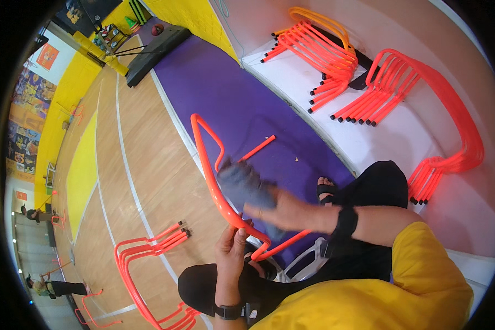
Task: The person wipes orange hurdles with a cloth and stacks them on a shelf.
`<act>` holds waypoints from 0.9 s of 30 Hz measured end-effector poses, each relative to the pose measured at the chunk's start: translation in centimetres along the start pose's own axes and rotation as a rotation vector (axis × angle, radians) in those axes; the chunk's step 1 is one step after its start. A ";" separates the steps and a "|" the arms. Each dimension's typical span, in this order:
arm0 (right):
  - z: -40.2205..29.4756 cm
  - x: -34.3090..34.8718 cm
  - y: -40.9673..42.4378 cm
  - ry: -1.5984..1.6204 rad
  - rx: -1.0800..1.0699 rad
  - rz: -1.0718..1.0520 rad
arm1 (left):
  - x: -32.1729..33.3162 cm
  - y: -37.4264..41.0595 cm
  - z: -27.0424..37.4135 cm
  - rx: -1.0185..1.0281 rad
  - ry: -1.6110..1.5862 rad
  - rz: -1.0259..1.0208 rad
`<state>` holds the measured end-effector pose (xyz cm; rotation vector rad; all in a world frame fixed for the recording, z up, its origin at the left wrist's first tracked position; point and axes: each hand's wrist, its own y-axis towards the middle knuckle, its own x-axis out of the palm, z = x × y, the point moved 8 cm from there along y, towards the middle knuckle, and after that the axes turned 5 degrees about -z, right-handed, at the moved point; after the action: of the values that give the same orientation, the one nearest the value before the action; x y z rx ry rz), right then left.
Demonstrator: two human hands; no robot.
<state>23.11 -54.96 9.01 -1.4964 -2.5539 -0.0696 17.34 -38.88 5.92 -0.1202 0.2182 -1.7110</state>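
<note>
An orange-red training hurdle (216, 192) of bent tubing is held tilted in front of me, above my lap. My left hand (231, 245) grips its long bar near the lower bend, thumb on top. In my right hand (268, 206) is a grey cloth (241, 183), blurred and bunched against or right beside the bar; whether it touches is unclear. A hurdle leg (258, 147) sticks out past the cloth toward the purple floor strip. The cloth hides part of the frame.
Nested hurdles (136, 251) lie on the wooden court (144, 123) to my left. More orange hurdles (321, 53) and red hurdles (458, 111) lean along the wall ledge at right. A padded basketball stand base (156, 53) stands ahead. Two people (57, 286) with long-handled tools are far left.
</note>
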 end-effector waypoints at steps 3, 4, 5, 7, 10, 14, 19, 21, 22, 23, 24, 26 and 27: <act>0.6 3.9 -2.3 -0.079 -0.299 -0.039 | -0.5 0.0 0.0 -0.010 -0.011 0.031; 1.4 4.1 -2.7 -0.146 -0.300 -0.034 | -0.8 -0.2 0.2 -0.011 -0.027 0.057; 2.8 4.2 -3.0 -0.212 -0.300 -0.029 | -0.7 -0.2 0.4 -0.010 -0.043 0.050; 6.0 4.2 -2.7 -0.244 -0.244 -0.064 | -0.2 0.2 0.9 0.000 -0.081 0.028; 11.4 4.5 -2.0 -0.221 -0.027 -0.214 | 0.7 0.8 1.7 0.038 -0.009 -0.036; 13.7 5.0 -2.5 -0.522 -0.067 -0.411 | 1.5 1.2 2.4 -0.021 -0.102 -0.076; 17.2 5.6 -3.8 -0.823 -0.055 -0.558 | 1.1 1.7 0.3 -0.215 -0.517 0.004; 19.1 5.5 -4.4 -0.924 0.056 -0.682 | -0.2 1.4 -1.9 -0.277 -0.615 0.073; 19.1 5.5 -4.5 -0.963 0.090 -0.751 | -0.9 1.1 -1.8 -0.269 -0.591 0.101; 18.7 5.0 -4.2 -1.000 0.098 -0.759 | -1.5 0.8 -1.7 -0.261 -0.568 0.131; 18.2 4.3 -4.1 -1.037 0.109 -0.762 | -2.0 0.5 -1.5 -0.255 -0.545 0.155; 16.9 3.2 -3.0 -1.064 0.058 -0.723 | -4.0 -0.3 -0.4 -0.208 -0.500 0.225; 16.1 2.6 -2.5 -1.051 0.012 -0.675 | -4.9 -0.9 0.4 -0.173 -0.480 0.250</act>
<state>17.58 -51.85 -6.19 -0.6113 -3.7216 0.8473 17.30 -33.93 6.77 -0.5991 0.0206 -1.3670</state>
